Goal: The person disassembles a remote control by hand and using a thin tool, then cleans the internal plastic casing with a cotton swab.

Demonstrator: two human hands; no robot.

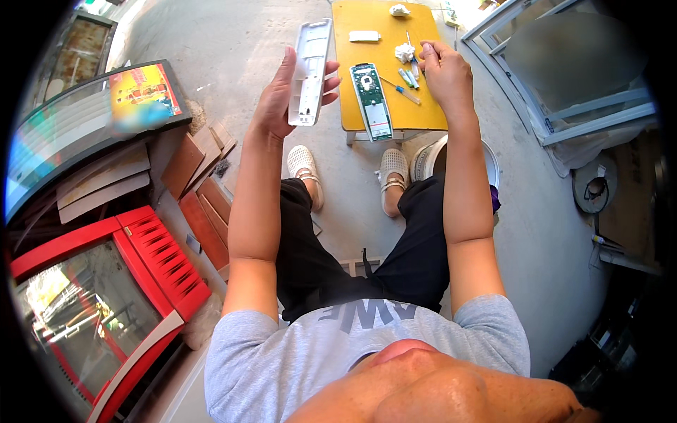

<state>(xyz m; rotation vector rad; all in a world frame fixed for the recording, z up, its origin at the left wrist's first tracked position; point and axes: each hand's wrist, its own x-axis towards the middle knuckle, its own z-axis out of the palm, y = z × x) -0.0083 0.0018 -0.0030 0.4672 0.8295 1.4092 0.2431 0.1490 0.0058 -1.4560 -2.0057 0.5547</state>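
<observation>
My left hand (278,99) grips a white plastic remote-control back shell (310,74), its hollow inner side turned up, to the left of a small yellow table. The thumb lies along one edge and the fingertips show past the other. Above the table's right edge, my right hand (448,74) is closed with thumb and fingers together; what it pinches, if anything, is hidden. Close to it lies a crumpled white tissue (404,52). The remote's other half with a green circuit board (371,101) rests on the table, beside a blue-tipped screwdriver (407,94).
The yellow table (352,15) also bears a white cover (364,36), small green-and-white batteries (408,79) and another tissue wad (400,10). A bucket (491,158) stands under its right corner. A red cabinet (159,264) and boards (206,211) are at left, a metal window frame (550,120) at right.
</observation>
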